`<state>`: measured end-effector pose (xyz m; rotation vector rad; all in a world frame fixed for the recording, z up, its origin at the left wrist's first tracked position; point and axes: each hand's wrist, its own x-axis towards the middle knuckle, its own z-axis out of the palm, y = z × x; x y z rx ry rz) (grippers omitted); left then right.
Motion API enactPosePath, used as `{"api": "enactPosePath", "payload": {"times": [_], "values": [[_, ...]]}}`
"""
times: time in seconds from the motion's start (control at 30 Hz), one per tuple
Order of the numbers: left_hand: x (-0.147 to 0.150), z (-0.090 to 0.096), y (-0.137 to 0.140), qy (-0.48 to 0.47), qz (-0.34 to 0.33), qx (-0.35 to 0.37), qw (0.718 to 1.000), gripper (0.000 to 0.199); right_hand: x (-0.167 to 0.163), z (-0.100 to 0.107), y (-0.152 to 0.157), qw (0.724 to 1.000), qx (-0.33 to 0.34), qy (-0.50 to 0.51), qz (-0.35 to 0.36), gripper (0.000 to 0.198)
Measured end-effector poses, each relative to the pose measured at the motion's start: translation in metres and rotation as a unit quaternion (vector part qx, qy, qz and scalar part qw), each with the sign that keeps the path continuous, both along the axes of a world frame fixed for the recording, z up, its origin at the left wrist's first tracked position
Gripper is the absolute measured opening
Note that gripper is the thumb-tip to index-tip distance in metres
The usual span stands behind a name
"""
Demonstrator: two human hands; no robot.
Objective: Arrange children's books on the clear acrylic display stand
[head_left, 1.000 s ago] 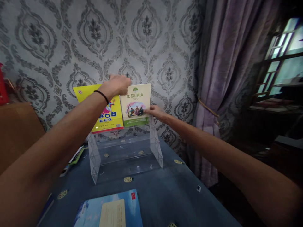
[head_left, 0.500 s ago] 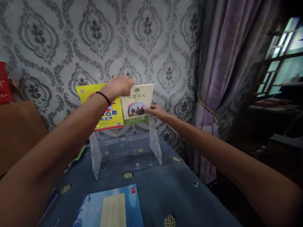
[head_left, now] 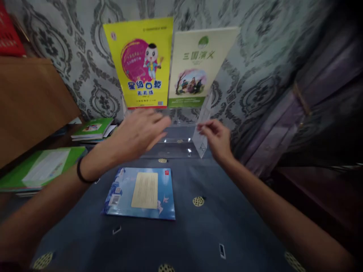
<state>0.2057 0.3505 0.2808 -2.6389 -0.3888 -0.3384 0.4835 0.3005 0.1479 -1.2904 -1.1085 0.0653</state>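
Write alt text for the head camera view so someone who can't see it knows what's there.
Two empty hands, left hand and right hand, hover open above a blue tablecloth, in front of a clear acrylic stand holding a yellow book and a cream book upright. A blue book lies flat on the cloth; green books sit at left.

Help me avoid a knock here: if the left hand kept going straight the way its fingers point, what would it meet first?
Probably the clear acrylic stand just ahead of the left hand, below the yellow book. Motion blur makes the depth uncertain.
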Motion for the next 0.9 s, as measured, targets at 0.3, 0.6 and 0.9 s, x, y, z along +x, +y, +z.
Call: {"api": "enactPosePath", "payload": {"times": [0.3,0.6,0.9], "values": [[-0.079,-0.183,0.046,0.011,0.124,-0.239,0.963,0.043,-0.132,-0.088,-0.032,0.889,-0.241,-0.324,0.215,0.043],[-0.084,-0.218,0.037,0.004,0.086,-0.329,0.940,0.047,-0.168,-0.115,-0.019,0.835,-0.256,-0.438,0.212,0.053],[-0.098,-0.221,0.044,-0.009,0.062,-0.356,0.932,0.050,-0.161,-0.115,-0.019,0.825,-0.294,-0.440,0.198,0.057]]}}
